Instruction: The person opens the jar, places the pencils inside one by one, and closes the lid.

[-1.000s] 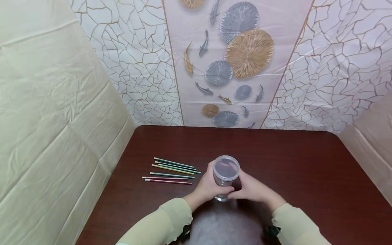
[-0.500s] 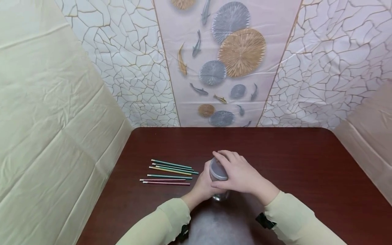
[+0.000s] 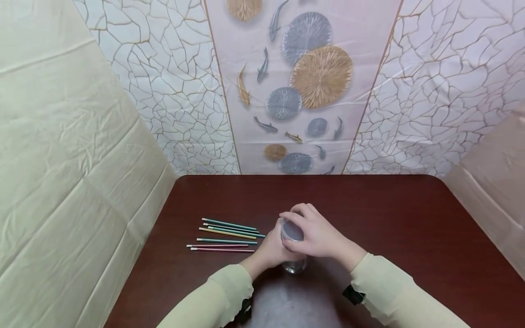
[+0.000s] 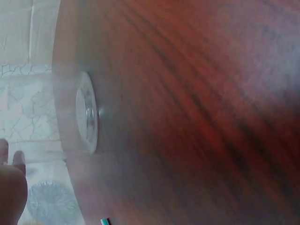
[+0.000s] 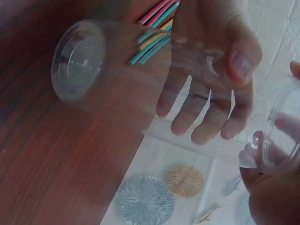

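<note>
My left hand (image 3: 268, 248) wraps around a clear plastic jar (image 5: 79, 61) standing over the table in front of me. In the right wrist view, its fingers (image 5: 201, 126) curl around the jar's side and show through the clear wall. My right hand (image 3: 317, 234) grips the jar's round clear lid (image 3: 292, 231) from above, fingers at the far rim and thumb at the near rim. Only the jar's base (image 3: 294, 265) shows below the hands in the head view. The left wrist view catches this base (image 4: 86, 115) above the dark tabletop. No contents show inside the jar.
Several pencils (image 3: 227, 240) in green, yellow and dark red lie on the table left of the jar, white ends pointing left. The brown table (image 3: 389, 218) meets a patterned cloth (image 3: 320, 77) at the back and a plain cloth (image 3: 53, 182) on the left.
My right hand has risen from the jar's side to its top and taken hold of the lid. My left hand keeps its grip on the jar. The head view has shifted slightly.
</note>
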Demonstrator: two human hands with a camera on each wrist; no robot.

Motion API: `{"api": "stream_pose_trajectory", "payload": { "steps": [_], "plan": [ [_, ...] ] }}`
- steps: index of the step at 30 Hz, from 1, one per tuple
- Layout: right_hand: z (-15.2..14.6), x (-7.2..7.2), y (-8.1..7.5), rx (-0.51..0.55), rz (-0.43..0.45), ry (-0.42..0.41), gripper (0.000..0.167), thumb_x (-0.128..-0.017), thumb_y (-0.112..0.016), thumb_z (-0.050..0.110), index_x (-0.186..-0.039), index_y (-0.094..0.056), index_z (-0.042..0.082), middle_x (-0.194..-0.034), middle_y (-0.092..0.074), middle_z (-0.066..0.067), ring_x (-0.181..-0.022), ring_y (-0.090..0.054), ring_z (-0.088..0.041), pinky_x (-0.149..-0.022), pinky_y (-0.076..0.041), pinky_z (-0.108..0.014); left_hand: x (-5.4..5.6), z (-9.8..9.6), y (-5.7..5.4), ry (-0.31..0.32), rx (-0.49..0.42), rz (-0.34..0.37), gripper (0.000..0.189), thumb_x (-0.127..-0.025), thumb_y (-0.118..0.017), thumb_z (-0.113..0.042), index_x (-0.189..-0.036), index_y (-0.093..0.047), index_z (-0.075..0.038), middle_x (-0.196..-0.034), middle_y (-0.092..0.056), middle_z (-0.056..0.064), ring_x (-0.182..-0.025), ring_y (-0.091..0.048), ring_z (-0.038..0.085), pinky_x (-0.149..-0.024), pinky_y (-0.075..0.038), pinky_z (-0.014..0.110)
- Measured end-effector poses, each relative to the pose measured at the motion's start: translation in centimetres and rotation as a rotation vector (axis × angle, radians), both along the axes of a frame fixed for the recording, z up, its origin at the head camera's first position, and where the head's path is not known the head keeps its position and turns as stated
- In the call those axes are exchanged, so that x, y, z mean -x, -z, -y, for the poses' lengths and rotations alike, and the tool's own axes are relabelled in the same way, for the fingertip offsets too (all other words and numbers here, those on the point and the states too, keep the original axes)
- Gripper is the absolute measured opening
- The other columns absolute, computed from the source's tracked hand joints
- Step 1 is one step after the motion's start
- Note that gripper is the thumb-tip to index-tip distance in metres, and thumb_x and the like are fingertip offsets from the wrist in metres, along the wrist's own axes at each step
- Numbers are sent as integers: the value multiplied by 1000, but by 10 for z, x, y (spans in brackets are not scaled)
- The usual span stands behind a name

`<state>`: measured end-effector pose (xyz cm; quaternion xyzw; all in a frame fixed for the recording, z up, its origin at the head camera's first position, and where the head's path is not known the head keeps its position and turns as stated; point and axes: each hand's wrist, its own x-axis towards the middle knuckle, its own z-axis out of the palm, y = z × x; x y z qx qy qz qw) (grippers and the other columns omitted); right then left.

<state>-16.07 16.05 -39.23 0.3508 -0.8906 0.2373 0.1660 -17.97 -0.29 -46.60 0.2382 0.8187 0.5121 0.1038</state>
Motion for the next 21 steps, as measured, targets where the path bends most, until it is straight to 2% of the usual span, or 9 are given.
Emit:
{"api": "stream_pose_trajectory", "payload": {
  "steps": [5,11,14,16,18,21],
  "plan": [
    [1,6,2,22,-30,-97,51,-74,-72,33,-121,-61,15,-110,-52,-3,-100,-46,-18,-75,-46,-31,4,8,1,63,2,15,102,-65,-83,-35,-144,-21,-22,-123,-51,-4,-102,-53,10,-85,-46,30],
    [-1,13,2,15,-17,-215,53,-74,-73,34,-121,-60,14,-112,-51,-1,-102,-45,-15,-77,-45,-30,12,15,3,152,46,-26,97,-64,-83,-35,-141,-28,-13,-122,-51,-3,-102,-52,9,-86,-44,27],
    [-5,14,1,-10,17,-245,53,-75,-73,35,-122,-59,16,-113,-51,0,-103,-45,-14,-78,-45,-29,16,14,5,209,69,-46,92,-65,-83,-33,-139,-32,-13,-122,-51,-4,-103,-52,7,-87,-43,26],
    [-9,14,-2,-48,64,-233,55,-75,-73,37,-124,-57,19,-117,-49,2,-105,-43,-13,-78,-45,-29,18,11,4,238,68,-55,90,-66,-83,-32,-139,-33,-16,-121,-51,-6,-104,-51,5,-88,-43,25],
    [-13,13,-7,-108,109,-188,65,-74,-73,44,-130,-52,20,-123,-47,1,-110,-42,-15,-84,-43,-33,19,8,4,259,34,-45,93,-67,-83,-30,-141,-29,-19,-124,-50,-7,-106,-51,5,-89,-42,26],
    [-15,8,-19,-160,146,-66,83,-72,-71,52,-140,-40,16,-135,-42,-4,-120,-39,-21,-94,-37,-44,19,5,2,257,-6,-24,99,-66,-85,-26,-144,-23,-22,-127,-49,-7,-110,-50,6,-92,-41,27]
  ]
}}
